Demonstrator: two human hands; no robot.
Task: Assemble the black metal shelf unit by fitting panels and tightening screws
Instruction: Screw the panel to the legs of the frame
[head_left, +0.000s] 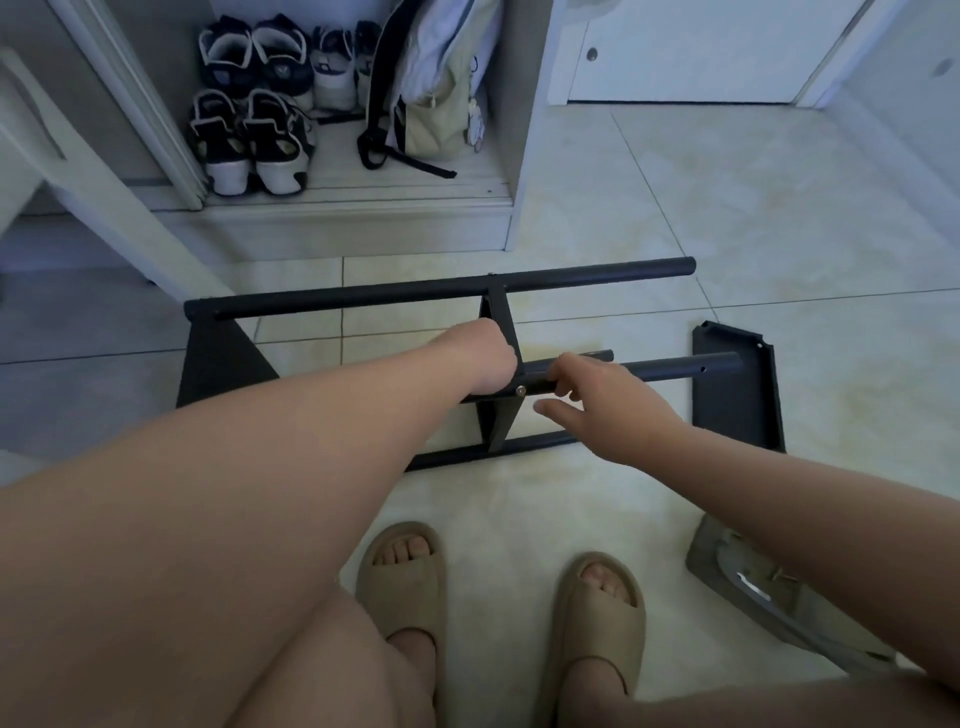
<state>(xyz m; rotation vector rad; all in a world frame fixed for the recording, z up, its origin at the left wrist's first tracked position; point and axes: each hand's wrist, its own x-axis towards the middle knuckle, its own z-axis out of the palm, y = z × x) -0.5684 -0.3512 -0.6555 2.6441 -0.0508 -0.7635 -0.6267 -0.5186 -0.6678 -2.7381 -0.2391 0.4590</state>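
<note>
The black metal shelf frame (363, 296) lies on its side on the tiled floor, its long tubes running left to right. My left hand (485, 358) grips the upright middle panel (500, 322) where it meets the near tube (675, 366). My right hand (597, 402) holds that tube just right of the joint, fingers curled over it and thumb underneath. A small silver screw (520, 391) sits in the tube between my hands. A black end panel (218, 358) is fixed at the frame's left end. A loose black panel (737, 387) lies flat on the floor past the tube's right end.
A grey flat packet with metal parts (769, 597) lies on the floor at the lower right, partly under my right forearm. My feet in beige slippers (402, 577) stand just before the frame. An open white cupboard with shoes (249, 140) and a bag (436, 88) is behind it.
</note>
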